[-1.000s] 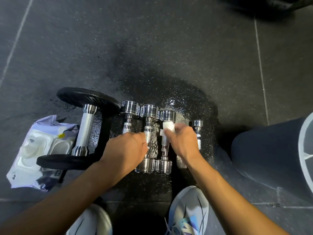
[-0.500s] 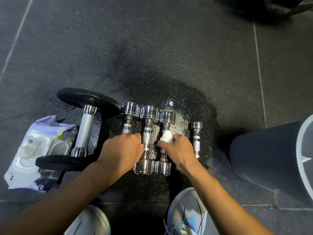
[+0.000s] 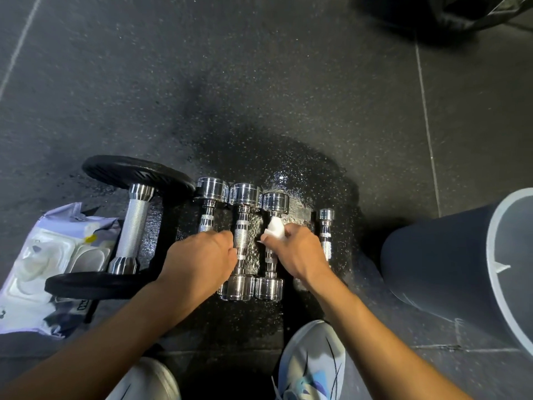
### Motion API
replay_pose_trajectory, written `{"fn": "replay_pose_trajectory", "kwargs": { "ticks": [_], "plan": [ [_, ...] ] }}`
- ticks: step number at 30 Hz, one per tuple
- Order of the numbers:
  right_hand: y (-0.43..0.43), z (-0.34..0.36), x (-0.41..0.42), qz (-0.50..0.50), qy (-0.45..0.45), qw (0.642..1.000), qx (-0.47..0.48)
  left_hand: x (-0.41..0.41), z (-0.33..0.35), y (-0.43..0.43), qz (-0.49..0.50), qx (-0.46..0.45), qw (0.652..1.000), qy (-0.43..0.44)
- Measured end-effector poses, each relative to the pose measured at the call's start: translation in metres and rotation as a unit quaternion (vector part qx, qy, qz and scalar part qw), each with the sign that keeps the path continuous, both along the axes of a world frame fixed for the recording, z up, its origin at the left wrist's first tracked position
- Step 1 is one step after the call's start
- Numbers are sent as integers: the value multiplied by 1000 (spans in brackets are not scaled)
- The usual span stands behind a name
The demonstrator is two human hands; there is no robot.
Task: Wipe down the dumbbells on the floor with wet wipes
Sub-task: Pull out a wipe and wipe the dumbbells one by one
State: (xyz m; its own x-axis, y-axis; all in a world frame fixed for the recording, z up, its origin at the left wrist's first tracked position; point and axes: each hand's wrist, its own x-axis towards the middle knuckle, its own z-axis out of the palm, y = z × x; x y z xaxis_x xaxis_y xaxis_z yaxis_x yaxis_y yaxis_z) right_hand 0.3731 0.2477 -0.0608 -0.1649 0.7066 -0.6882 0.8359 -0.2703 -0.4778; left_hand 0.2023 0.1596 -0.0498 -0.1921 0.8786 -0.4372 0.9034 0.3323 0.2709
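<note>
Four chrome dumbbells [image 3: 212, 190] [image 3: 245, 194] [image 3: 275, 202] [image 3: 326, 215], one black-plated dumbbell [image 3: 134, 226], one wipe pack [image 3: 43, 255], one wipe [image 3: 275, 228], two hands [image 3: 199, 261] [image 3: 300, 255], two shoes [image 3: 147, 379] [image 3: 314, 362], one bin [image 3: 432, 269].

The left hand [image 3: 199, 261], right hand [image 3: 300, 255] and forearms [image 3: 101, 350] are bare, above a pale grey-white right shoe [image 3: 311, 362] marked with thin black lines and light-blue patches, and a plainer left shoe [image 3: 147, 379].

Left hand [image 3: 199, 261] wraps over the leftmost chrome dumbbell [image 3: 212, 192], hiding its lower handle and near head. Right hand [image 3: 300, 255], gripping the wet wipe [image 3: 275, 226], covers the mid-handle of the third chrome dumbbell [image 3: 275, 201]. Wipes pack [image 3: 37, 264] at eight o'clock and grey cylinder [image 3: 432, 261] at four o'clock run off the edges, and the pack's print is unreadable.
</note>
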Motion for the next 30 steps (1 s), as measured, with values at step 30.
{"fn": "replay_pose_trajectory", "kwargs": {
  "ticks": [30],
  "plan": [
    [-31, -4, -3, 142, -125, 975, 118, 4, -4, -5, -51, 32, 998, 35]
  ]
}}
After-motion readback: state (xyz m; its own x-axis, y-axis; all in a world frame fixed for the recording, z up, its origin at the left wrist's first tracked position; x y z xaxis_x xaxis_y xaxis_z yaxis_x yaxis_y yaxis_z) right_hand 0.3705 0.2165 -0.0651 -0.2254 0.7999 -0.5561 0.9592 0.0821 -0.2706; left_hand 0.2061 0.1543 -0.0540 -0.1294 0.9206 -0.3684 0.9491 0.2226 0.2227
